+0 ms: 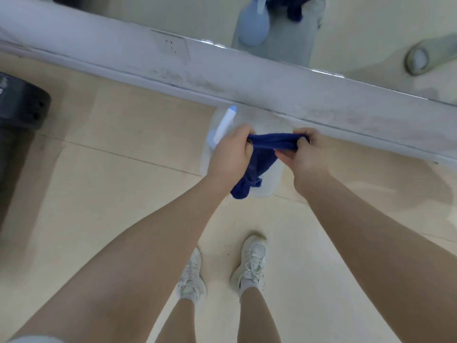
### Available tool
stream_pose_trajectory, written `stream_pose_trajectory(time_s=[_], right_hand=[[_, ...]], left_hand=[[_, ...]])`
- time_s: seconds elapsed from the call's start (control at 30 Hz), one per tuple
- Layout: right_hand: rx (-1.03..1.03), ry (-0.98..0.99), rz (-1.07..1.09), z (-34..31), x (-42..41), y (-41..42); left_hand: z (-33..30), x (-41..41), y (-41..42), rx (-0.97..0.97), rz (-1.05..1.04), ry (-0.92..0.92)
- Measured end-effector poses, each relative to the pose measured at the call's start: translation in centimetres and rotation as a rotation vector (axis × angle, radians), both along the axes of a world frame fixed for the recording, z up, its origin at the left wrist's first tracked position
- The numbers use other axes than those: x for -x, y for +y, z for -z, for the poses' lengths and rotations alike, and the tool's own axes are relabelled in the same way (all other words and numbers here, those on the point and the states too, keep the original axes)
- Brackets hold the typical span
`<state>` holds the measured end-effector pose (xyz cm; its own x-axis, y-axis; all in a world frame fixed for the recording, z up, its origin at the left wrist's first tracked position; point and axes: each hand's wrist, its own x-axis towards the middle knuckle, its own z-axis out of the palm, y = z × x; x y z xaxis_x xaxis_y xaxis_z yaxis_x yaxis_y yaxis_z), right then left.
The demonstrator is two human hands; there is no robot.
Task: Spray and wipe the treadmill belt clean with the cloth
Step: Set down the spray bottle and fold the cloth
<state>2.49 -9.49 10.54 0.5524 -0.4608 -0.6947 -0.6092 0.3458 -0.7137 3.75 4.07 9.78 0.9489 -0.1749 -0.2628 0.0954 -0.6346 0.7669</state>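
Cloth is gripped by left hand and right hand; bottle below risks being knocked over.

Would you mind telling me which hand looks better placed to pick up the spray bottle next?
Probably the left hand. The spray bottle stands on the floor just beyond it, while the right hand is farther to the side. Both hands grip the blue cloth, so the left would have to let go first.
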Motion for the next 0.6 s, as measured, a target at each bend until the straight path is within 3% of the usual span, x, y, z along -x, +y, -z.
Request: stream_pose_trajectory(time_s=[0.1, 0.23, 0.33, 0.43, 0.53, 0.6], right_hand=[[0.022, -0.025, 0.075, -1.3, -1.0, -1.9], [0.198, 0.106, 0.011, 0.1, 0.9, -3.2], [0.196, 0.28, -0.037, 4.0, 3.4, -2.9], [0.049, 0.424, -0.041, 8.1, 5.3, -2.2], [-0.074, 0.416, 0.004, 10.6, 5.2, -1.9], [-0.156, 0.279, 0.068, 11.5, 4.5, -2.1]], left_hand=[[0.0, -1.3, -1.1, 0.027, 0.048, -0.129], [2.3, 0.2, -1.2, -0.02, 0.271, -0.237], [5.6, 2.2, -0.7, -0.109, 0.346, -0.107], [9.3, 3.6, -0.6, -0.212, 0.389, 0.037], [11.9, 3.2, -1.0, -0.262, 0.31, 0.106], [13.3, 2.4, -1.5, -0.247, 0.228, 0.104]])
